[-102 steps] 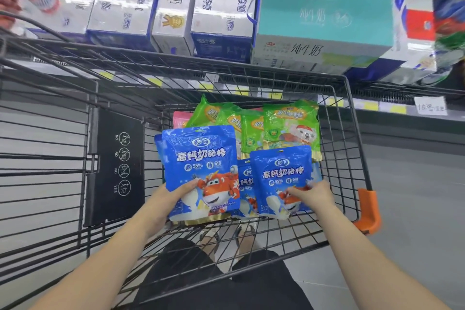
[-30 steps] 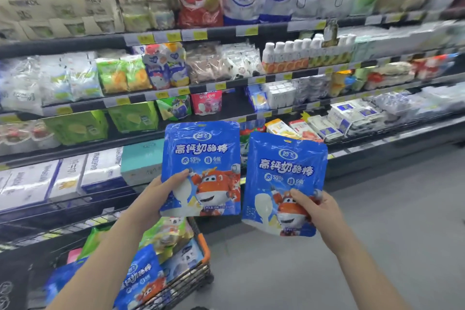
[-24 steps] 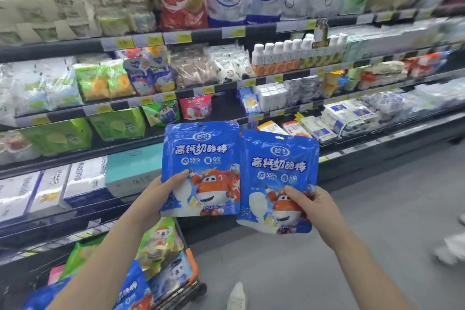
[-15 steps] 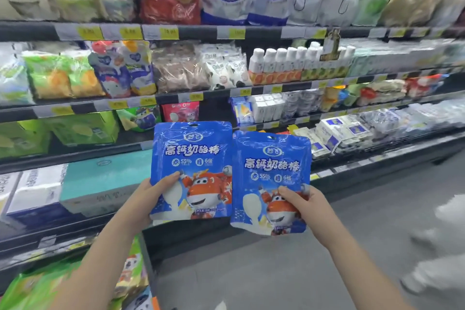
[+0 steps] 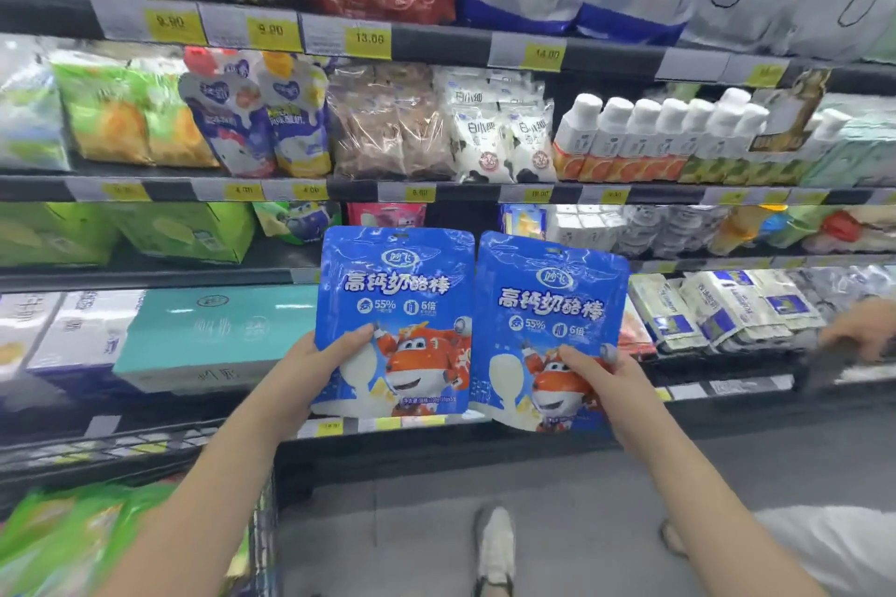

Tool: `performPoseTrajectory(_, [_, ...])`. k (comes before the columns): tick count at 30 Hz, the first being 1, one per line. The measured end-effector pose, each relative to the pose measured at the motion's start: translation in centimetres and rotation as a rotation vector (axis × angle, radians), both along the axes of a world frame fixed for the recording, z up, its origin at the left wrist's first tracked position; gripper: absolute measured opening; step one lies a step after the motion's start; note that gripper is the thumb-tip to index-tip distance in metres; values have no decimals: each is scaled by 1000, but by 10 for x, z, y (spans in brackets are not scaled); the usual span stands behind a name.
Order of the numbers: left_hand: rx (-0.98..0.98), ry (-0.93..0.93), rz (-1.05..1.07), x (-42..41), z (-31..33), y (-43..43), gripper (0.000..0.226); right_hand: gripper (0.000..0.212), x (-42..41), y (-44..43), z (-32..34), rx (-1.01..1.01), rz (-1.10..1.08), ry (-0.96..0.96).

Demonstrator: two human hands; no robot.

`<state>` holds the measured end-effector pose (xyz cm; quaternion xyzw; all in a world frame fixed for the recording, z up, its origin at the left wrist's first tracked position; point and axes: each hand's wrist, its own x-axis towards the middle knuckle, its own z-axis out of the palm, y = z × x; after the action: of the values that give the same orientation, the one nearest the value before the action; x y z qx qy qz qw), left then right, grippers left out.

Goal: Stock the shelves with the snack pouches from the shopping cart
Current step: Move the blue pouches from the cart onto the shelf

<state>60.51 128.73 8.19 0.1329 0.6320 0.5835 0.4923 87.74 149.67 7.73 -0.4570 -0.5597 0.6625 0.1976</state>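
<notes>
I hold two blue snack pouches printed with a red cartoon plane, side by side and upright in front of the shelves. My left hand [image 5: 317, 366] grips the left blue pouch [image 5: 402, 291] by its lower left edge. My right hand [image 5: 599, 378] grips the right blue pouch [image 5: 548, 305] by its lower right corner. The pouches nearly touch at their inner edges. The shopping cart [image 5: 262, 543] shows only at the bottom left, with green pouches [image 5: 72, 538] inside.
Stocked shelves [image 5: 436, 44] fill the view: drink pouches, white bottles [image 5: 645, 136], a teal milk carton [image 5: 213, 330], wrapped packs [image 5: 727, 305]. A dark gap [image 5: 460, 216] lies behind the pouch tops. Another person's hand [image 5: 858, 330] reaches onto the right shelf; a shoe [image 5: 494, 543] stands on the grey floor.
I lifted both pouches out of the cart and turned to the shelves. Over the last second I have come closer and the pouches have drawn together. Another person's hand has appeared at right.
</notes>
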Motion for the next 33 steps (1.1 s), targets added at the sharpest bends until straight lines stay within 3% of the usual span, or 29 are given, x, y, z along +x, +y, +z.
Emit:
performPoseTrajectory(4, [-3,10,75,-3,-4,21,58,67,-24,41,-7,-41,104,41])
performPoseTrajectory(9, [-34,39,143,-4,-11,46,36,75,-50,92,-21,-14,229,30])
performPoseTrajectory(12, [-32,53,151,-7,-17,57,65,94,-60,113,-31,-20,263,23])
performPoseTrajectory(15, [-39,78,151,-14,-25,66,99,81,-66,128,-38,-31,276,42])
performPoseTrajectory(20, [10,60,165,-29,-42,77,95,30,-78,138,-42,-63,286,100])
performPoseTrajectory(24, [60,11,175,-27,-48,75,64,31,-73,135,-41,-75,271,97])
performPoseTrajectory(28, [69,30,153,-27,-46,73,95,33,-70,132,-41,-86,281,88])
performPoseTrajectory(33, [47,30,146,-35,-52,77,95,33,-77,135,-47,-101,276,82])
